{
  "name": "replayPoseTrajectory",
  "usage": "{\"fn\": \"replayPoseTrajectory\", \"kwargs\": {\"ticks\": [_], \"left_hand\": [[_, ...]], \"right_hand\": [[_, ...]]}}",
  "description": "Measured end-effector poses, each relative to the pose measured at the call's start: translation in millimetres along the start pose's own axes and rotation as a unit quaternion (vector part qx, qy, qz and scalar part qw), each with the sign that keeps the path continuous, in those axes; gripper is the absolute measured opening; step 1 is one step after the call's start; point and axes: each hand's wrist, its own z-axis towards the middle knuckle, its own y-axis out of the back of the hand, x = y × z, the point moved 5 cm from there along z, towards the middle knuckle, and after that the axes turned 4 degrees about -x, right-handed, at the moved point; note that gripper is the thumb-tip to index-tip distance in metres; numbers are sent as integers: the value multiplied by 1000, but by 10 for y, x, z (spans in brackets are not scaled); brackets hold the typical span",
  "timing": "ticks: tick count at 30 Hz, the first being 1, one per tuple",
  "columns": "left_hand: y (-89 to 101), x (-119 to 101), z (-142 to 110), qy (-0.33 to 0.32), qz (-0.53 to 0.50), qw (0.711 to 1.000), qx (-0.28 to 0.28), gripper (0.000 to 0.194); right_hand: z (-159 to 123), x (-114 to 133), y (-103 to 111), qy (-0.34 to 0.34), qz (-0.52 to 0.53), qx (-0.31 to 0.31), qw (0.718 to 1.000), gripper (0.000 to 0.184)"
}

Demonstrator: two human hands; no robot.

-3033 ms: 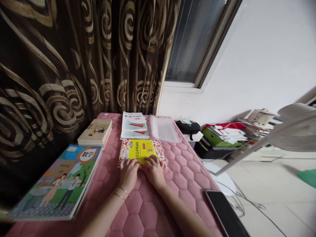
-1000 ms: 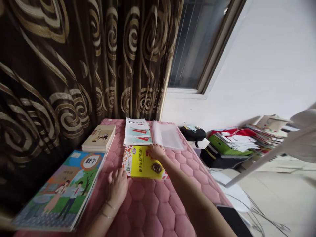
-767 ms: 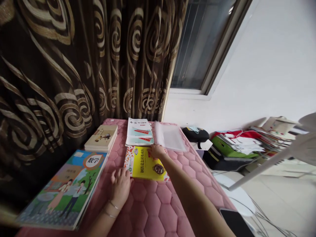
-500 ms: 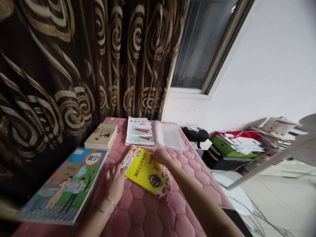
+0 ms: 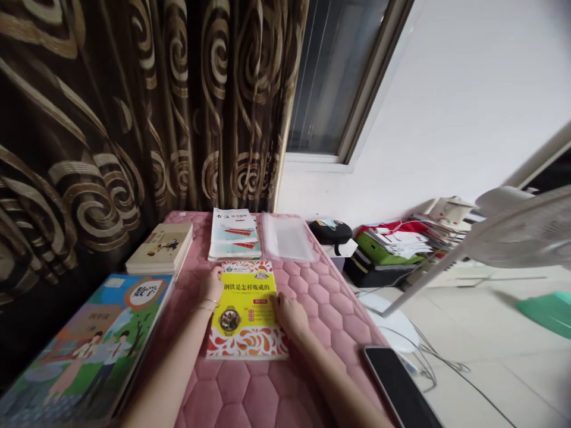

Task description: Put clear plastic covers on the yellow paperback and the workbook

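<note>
A yellow book with a red-and-white patterned border (image 5: 246, 315) lies flat on the pink quilted table cover (image 5: 312, 297), its title facing me. My left hand (image 5: 211, 286) rests at the book's upper left edge, fingers curled against it. My right hand (image 5: 288, 309) lies on the book's right edge, fingers stretched flat on the cover.
A large illustrated textbook (image 5: 84, 345) lies at the left, a beige book stack (image 5: 160, 246) behind it. A white-and-teal booklet (image 5: 234, 233) and a clear plastic sleeve (image 5: 285, 236) sit at the back. A dark phone (image 5: 401, 389) is near the right edge. A white fan (image 5: 513, 229) and cluttered papers (image 5: 401, 241) stand beyond.
The yellow book has been turned from sideways to upright and drawn toward me. My left hand moved up to its left edge, my right hand to its right edge.
</note>
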Motion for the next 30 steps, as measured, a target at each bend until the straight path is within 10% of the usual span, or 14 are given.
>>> {"fn": "replayPoseTrajectory", "kwargs": {"ticks": [18, 24, 30], "left_hand": [[-114, 276, -455, 43, -70, 996, -30, 36], [76, 142, -623, -39, -39, 998, -27, 30], [158, -62, -1317, -216, 47, 975, -10, 35]], "right_hand": [[363, -12, -73, -19, 101, -29, 994, 29], [231, -68, -28, 20, 147, -41, 988, 29], [-479, 77, 146, 128, 107, -122, 978, 21]]}}
